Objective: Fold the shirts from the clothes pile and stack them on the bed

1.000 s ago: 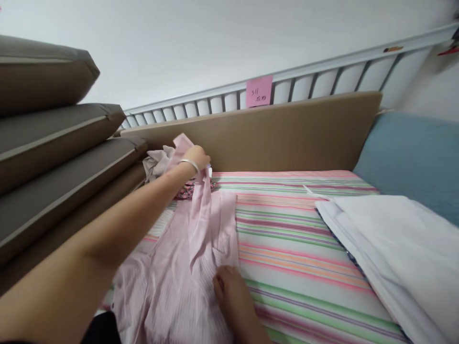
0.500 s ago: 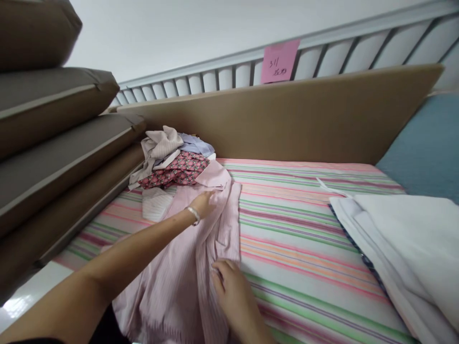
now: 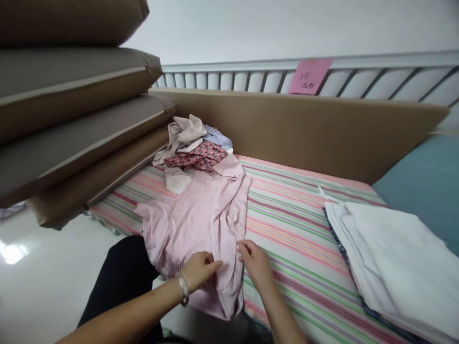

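Observation:
A pink ribbed shirt [image 3: 193,205] lies spread and wrinkled, its collar end away from me and its lower end hanging over the bed's near edge. My left hand [image 3: 199,271] is on its lower part, fingers curled and thumb pointing right, closed on the cloth. At the shirt's right edge, my right hand [image 3: 256,263] has its fingers bent together in a pinch on the fabric; the fingertips are partly hidden. Beyond the collar sits a heap of clothes, with a red floral garment [image 3: 201,155], a beige striped one [image 3: 186,129] and a light blue one [image 3: 217,137].
Thick brown-grey cushions [image 3: 107,124] are stacked at the left. A brown board [image 3: 304,124] stands along the back, below a railing with a pink note [image 3: 310,76]. Folded white cloth [image 3: 401,258] lies right on the striped sheet [image 3: 294,239].
My left hand has drawn back from the collar area to the shirt's lower part. My right hand stays by the right edge. The view has shifted, showing more floor and my leg.

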Demonstrator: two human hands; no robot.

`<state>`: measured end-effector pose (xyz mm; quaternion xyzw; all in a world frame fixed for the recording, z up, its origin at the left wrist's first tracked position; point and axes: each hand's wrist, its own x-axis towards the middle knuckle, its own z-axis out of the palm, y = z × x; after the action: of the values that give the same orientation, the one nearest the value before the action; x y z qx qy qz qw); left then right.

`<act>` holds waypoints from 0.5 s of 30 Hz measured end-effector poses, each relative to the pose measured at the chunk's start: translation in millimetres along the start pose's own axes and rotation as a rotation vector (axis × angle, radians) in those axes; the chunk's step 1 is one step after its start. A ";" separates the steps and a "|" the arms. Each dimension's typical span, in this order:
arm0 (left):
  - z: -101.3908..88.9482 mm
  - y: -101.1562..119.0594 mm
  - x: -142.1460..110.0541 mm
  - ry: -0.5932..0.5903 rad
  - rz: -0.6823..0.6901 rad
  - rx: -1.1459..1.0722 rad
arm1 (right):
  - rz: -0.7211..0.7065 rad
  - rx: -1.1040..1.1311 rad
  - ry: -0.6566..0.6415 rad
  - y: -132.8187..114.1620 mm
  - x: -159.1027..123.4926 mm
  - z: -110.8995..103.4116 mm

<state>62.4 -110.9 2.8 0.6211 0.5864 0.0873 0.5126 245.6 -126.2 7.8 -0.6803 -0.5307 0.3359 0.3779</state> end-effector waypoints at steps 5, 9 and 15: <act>9.8 19.8 -4.0 0.192 0.160 0.403 | 0.057 0.153 0.050 18.6 -34.1 14.0; 10.7 21.8 -22.7 0.244 0.367 0.676 | 0.112 0.325 0.085 30.3 -46.6 17.8; 19.4 11.1 -29.2 0.078 0.367 0.828 | 0.217 0.580 0.075 40.0 -38.7 11.8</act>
<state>74.5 -142.8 16.5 0.8637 0.4709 -0.0417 0.1748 246.0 -168.1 -30.7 -0.6086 -0.3227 0.4864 0.5375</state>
